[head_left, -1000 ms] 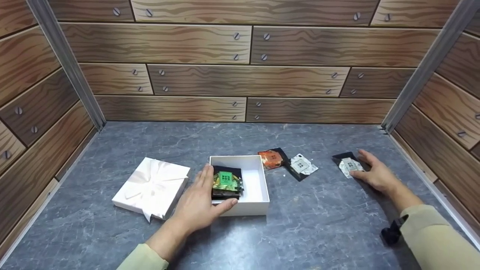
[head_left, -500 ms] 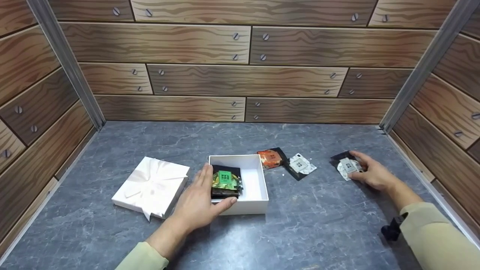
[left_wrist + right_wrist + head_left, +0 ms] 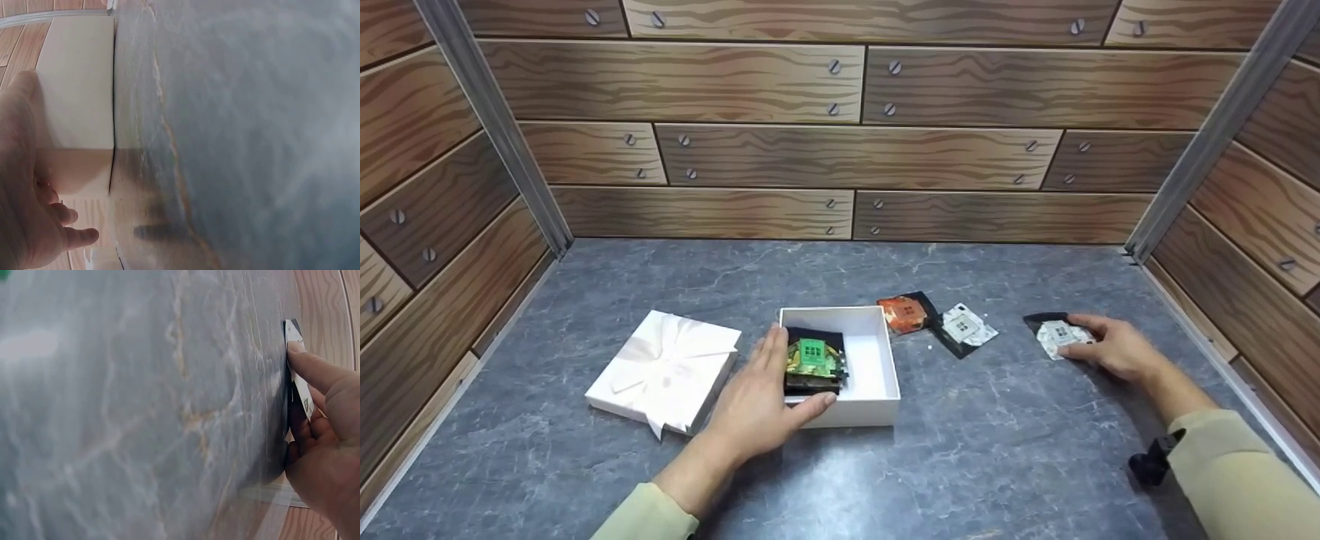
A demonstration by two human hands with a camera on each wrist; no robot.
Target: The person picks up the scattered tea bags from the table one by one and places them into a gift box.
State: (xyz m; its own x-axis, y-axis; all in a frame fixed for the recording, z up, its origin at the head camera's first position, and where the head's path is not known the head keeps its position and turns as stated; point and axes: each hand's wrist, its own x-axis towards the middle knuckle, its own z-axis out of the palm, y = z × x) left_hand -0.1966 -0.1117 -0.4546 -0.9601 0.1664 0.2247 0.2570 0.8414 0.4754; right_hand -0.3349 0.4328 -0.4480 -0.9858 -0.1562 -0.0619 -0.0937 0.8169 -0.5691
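Note:
At the right, my right hand (image 3: 1119, 348) pinches a flat black sachet with a white marbled front (image 3: 1059, 334), close to the table. In the right wrist view the thumb lies on the sachet's (image 3: 302, 391) face, with fingers behind it. My left hand (image 3: 754, 409) rests against the left side of an open white box (image 3: 840, 414), fingers fairly straight, thumb at the front rim. Inside the box's left half lie black sachets, the top one with a green and gold front (image 3: 812, 356). The left wrist view shows the box (image 3: 76, 84) wall beside the hand.
A white lid with a ribbon bow (image 3: 664, 367) lies left of the box. Right of the box are an orange-fronted sachet (image 3: 904, 313) and another white-fronted sachet (image 3: 964, 325), overlapping on the grey marbled table (image 3: 975, 450). Wood-patterned walls (image 3: 750, 154) stand behind and at both sides.
My right fingers have closed in on the white-fronted sachet, which has shifted and turned slightly. The left hand and box stay put.

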